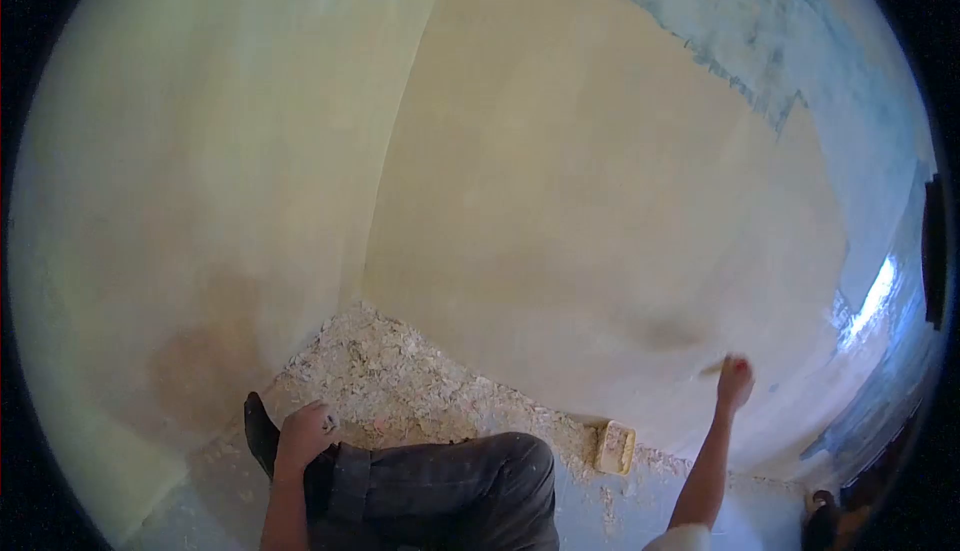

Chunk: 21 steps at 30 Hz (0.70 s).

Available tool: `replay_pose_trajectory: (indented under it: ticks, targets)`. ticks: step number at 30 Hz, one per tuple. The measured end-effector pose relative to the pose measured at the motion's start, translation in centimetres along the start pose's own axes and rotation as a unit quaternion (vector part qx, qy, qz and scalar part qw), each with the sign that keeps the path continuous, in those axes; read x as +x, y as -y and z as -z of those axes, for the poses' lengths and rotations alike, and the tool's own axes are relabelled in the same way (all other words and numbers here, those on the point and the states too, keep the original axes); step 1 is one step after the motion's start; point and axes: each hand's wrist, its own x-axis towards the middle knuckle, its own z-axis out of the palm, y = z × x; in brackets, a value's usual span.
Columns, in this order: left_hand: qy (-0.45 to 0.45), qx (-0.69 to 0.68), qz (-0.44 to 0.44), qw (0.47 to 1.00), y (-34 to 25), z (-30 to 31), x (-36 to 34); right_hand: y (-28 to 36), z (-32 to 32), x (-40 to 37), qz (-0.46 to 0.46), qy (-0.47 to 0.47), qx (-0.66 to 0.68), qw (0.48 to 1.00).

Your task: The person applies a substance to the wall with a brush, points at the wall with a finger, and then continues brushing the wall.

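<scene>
At the lower right, my right hand is closed around a small tool held close to the beige wall. The tool is too small to identify. Low on the left, my left hand rests by my lower leg, its fingers curled. Whether it holds anything is hard to make out. A shallow yellowish tray stands on the floor between my knee and my right arm, with residue inside.
Pale flakes and scraps are heaped along the wall's foot. Patchy blue paint covers the upper right wall. My bent leg and dark shoe are at the bottom. A dark object lies at lower right.
</scene>
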Motion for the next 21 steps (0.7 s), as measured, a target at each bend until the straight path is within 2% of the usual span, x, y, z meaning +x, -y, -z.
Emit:
replay_pose_trajectory:
  ticks: [1, 2, 3, 4, 5, 6, 7, 8, 9, 10, 11, 12, 14, 15, 16, 17, 18, 19, 20, 21]
  targets:
    - [0.042, -0.015, 0.042, 0.998, -0.6, 0.7, 0.0, 3.5, 1.1, 2.0, 0.037, -0.059, -0.029, 0.997]
    - [0.048, -0.018, 0.041, 0.998, -0.5, 0.5, -0.3, 6.9, 2.0, 3.8, 0.072, -0.118, -0.056, 0.989]
    - [0.017, -0.026, 0.026, 0.999, -0.2, 0.3, -0.3, 10.4, 3.0, 5.7, 0.071, -0.114, -0.059, 0.989]
    - [-0.017, -0.034, 0.01, 0.999, 0.1, 0.2, -0.2, 13.1, 3.0, 7.6, 0.129, -0.171, -0.058, 0.975]
    - [-0.016, -0.035, 0.008, 0.999, 0.1, 0.5, 0.0, 16.6, 3.9, 8.7, 0.129, -0.142, -0.015, 0.981]
    - [-0.027, -0.063, 0.004, 0.998, -0.1, 1.0, 0.1, 18.5, 2.6, 10.8, 0.167, -0.174, 0.021, 0.97]
    - [-0.037, -0.091, -0.002, 0.995, -0.2, 1.4, 0.1, 21.8, 2.3, 12.0, 0.208, -0.156, 0.01, 0.966]
    - [-0.035, -0.094, -0.007, 0.995, -0.3, 1.7, 0.3, 23.9, 0.4, 13.6, 0.29, -0.226, -0.015, 0.93]
    - [-0.006, -0.129, 0.025, 0.991, -0.3, 1.9, 0.4, 27.8, -0.3, 13.6, 0.292, -0.216, -0.064, 0.929]
    - [0.025, -0.161, 0.056, 0.985, -0.3, 1.9, 0.7, 32.1, 0.7, 11.4, 0.329, -0.249, -0.045, 0.91]
    - [0.027, -0.159, 0.05, 0.986, -0.2, 1.7, 0.8, 35.1, 0.5, 10.3, 0.323, -0.243, -0.037, 0.914]
    - [0.026, -0.159, 0.05, 0.986, 0.1, 1.3, 0.8, 38.0, 0.1, 9.4, 0.32, -0.214, 0.017, 0.923]
    - [0.028, -0.155, 0.05, 0.986, 0.5, 1.3, 0.8, 42.8, -0.4, 6.6, 0.343, -0.182, 0.027, 0.921]
    - [0.012, -0.158, 0.043, 0.986, 0.4, 1.3, 0.7, 44.4, -2.7, 6.1, 0.393, -0.247, -0.001, 0.886]
    - [-0.005, -0.161, 0.035, 0.986, 0.4, 1.2, 0.6, 46.2, -2.7, 4.0, 0.423, -0.226, 0.005, 0.878]
    - [-0.004, -0.161, 0.035, 0.986, 0.2, 1.3, 0.6, 47.2, -5.2, 3.1, 0.446, -0.252, -0.016, 0.859]
    - [0.014, -0.153, 0.051, 0.987, 0.0, 1.5, 0.7, 48.5, -4.9, 0.6, 0.457, -0.18, 0.018, 0.871]
    - [0.031, -0.142, 0.067, 0.987, -0.1, 1.8, 0.7, 49.2, -5.2, -1.2, 0.499, -0.185, 0.054, 0.845]
    - [0.033, -0.136, 0.066, 0.988, -0.1, 1.8, 0.6, 50.1, -5.7, -3.5, 0.463, -0.136, 0.067, 0.873]
    - [0.038, -0.139, 0.075, 0.987, 0.0, 1.6, 0.5, 50.4, -7.7, -4.2, 0.521, -0.163, 0.073, 0.835]
